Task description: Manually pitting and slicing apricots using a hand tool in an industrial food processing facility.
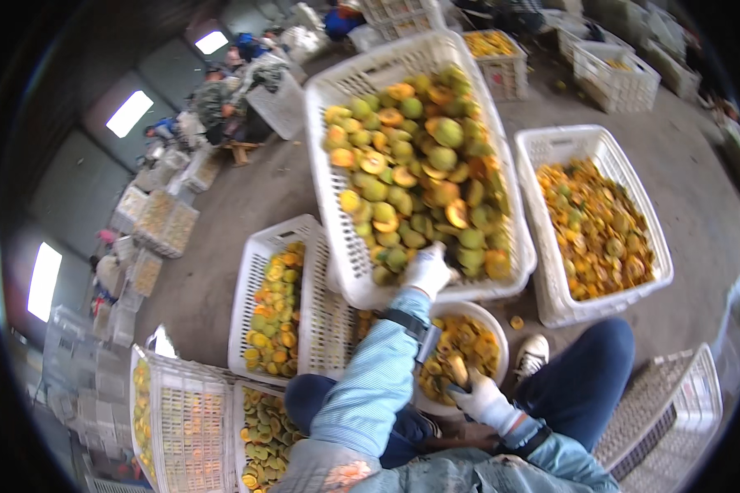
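Observation:
A big white plastic crate stands before me, full of green and orange halved fruit. My left hand, in a white glove, reaches over its near edge and touches the fruit there. Its fingers are blurred and partly lost among the fruit. Lower down, my right hand, also gloved, is closed on a short tan tool with a dark part, whose kind I cannot make out. Under that tool sits a round white bucket holding orange cut fruit pieces.
To the right stands a white crate of orange fruit pieces. Left of me are a crate of yellow-green halves and more crates. An empty-looking crate lies lower right. Other people work among crates further off.

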Demonstrator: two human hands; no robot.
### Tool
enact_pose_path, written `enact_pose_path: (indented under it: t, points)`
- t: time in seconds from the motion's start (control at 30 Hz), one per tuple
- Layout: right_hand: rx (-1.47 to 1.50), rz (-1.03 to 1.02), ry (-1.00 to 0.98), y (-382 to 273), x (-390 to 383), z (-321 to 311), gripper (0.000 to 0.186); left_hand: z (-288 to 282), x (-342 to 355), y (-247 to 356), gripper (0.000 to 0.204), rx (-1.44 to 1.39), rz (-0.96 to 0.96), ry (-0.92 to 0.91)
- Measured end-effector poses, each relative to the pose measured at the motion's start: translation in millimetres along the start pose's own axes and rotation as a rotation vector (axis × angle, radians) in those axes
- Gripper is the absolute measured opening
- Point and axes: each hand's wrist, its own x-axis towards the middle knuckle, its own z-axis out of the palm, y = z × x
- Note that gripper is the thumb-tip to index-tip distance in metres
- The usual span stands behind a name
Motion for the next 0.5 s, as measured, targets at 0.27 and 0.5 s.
enact_pose_path:
  t: [0.27,0.5]
  points:
    - [0.285,0.024,-0.054,14.6,6.1,4.8,0.039,-27.8,-45.9,-16.8,0.038,-1.277,0.081,-0.001]
    - [0.541,0.042,0.002,-24.3,-23.1,-1.1,0.040,-11.2,-159.3,-51.6,0.043,-2.487,0.049,-0.097]
